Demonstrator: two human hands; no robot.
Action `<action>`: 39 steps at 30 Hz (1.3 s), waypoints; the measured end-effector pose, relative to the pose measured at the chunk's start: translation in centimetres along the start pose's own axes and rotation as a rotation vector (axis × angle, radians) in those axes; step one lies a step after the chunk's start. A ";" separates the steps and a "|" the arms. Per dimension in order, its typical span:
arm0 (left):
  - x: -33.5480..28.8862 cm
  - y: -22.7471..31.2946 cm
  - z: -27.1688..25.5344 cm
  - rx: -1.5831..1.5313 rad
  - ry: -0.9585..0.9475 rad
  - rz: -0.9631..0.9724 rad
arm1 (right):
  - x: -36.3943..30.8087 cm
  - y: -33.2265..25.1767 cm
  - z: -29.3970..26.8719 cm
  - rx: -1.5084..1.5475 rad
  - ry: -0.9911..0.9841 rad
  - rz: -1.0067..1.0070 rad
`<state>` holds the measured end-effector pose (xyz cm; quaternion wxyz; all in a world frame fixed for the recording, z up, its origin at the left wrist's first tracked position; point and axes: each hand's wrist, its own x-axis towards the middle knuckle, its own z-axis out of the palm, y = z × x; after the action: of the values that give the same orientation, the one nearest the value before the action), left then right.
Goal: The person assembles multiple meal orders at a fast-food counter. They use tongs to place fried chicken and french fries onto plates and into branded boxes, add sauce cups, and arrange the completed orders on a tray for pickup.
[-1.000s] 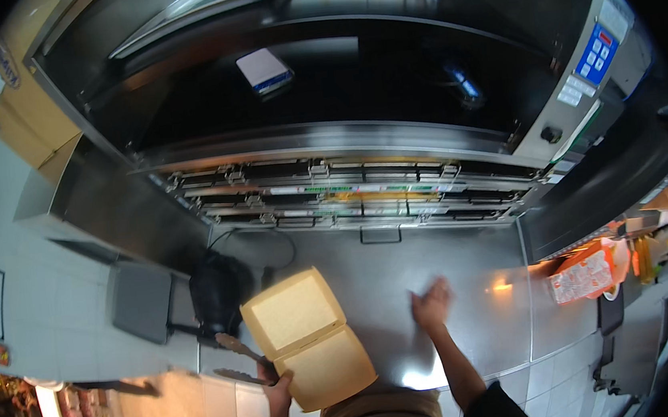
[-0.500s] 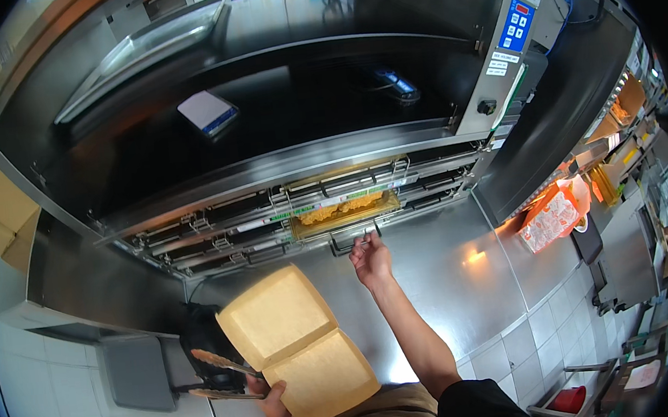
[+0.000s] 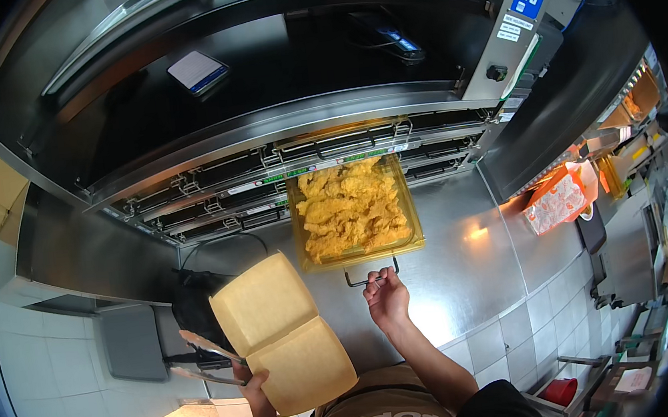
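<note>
Filling the view from ten to one o'clock, a long stainless-steel cabinet (image 3: 285, 119) with a dark top and racked slots stands above a broad silvery metal desk (image 3: 457, 217). From one of those slots, at the centre of the clock face, a clear amber rectangular tray (image 3: 419, 242) juts out over the desk, heaped with rough golden-brown fried pieces (image 3: 354, 210). Toward seven o'clock, an open brown cardboard clamshell box (image 3: 283, 335) lies tilted, both hollow halves facing up and the crease running across its middle. At three o'clock, well apart from the tray, sits an orange-and-white paper carton (image 3: 558, 199). Long metallic tongs (image 3: 206, 345) point toward ten o'clock from the box's left edge, their arms spread. Down at seven o'clock, the left hand (image 3: 255, 386) has its grip pinching that edge, thumb on top, with the tongs' base held there too; the fingers underneath are hidden. At five o'clock, the right hand (image 3: 389, 300) has its grip curled, fingers bent around the right part of a thin black wire handle (image 3: 349, 280) at the tray's near edge.
</note>
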<state>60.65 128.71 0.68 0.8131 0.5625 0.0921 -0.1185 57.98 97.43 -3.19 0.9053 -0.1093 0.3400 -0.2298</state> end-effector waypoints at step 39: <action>11.3 10.1 27.7 2.480 -0.755 0.296 | -8.1 -20.3 -8.5 -0.333 0.035 -0.128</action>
<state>74.84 105.20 16.21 -0.2633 0.8706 -0.3729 -0.1835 39.99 83.33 2.23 0.8521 -0.2751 0.3814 -0.2295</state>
